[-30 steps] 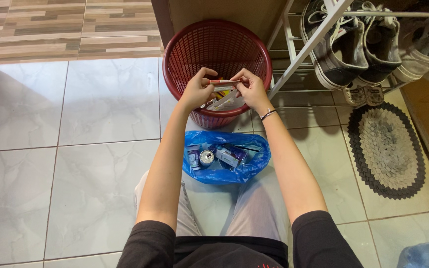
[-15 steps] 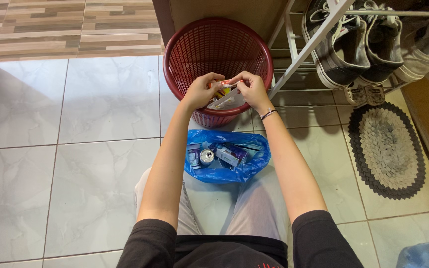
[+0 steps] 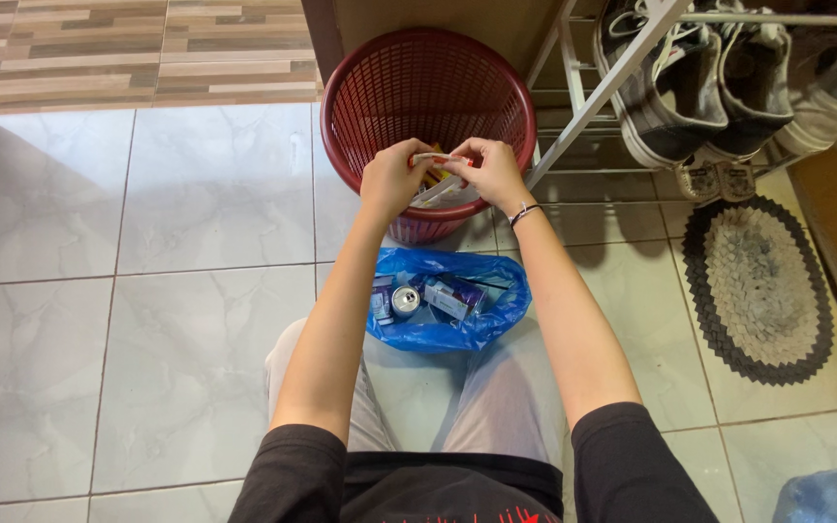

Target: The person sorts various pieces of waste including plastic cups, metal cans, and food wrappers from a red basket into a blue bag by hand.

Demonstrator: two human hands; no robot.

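Pale marble-look tiles cover the floor [image 3: 176, 291], with striped wood-look tiles at the far edge, and the single head view looks down on a person sitting there, knees apart. Between the knees lies a blue bag [image 3: 448, 300], mouth open, with a can [image 3: 405, 301] and a few small cartons inside. Just beyond the bag stands a red basket [image 3: 428, 97] of plastic mesh. Over its near rim the left hand [image 3: 391, 179] and the right hand [image 3: 492, 172] are closed on a flat, thin wrapper [image 3: 438, 160] with a red and white top edge, pinching that edge between thumb and fingers at either end, so it hangs between them above the basket's near side; its clear lower part droops against other scraps in the basket. A thin bracelet circles the right wrist. To the right, a white metal rack [image 3: 593, 97] carries grey sneakers [image 3: 675, 92], and an oval woven mat [image 3: 758, 291] lies near it. The step in hand looks like lifting or checking one piece from the basket. A move toward the bag would call for bringing the wrapper near, over the rim, keeping both pinches firm, and letting go over the open mouth without snagging the mesh.
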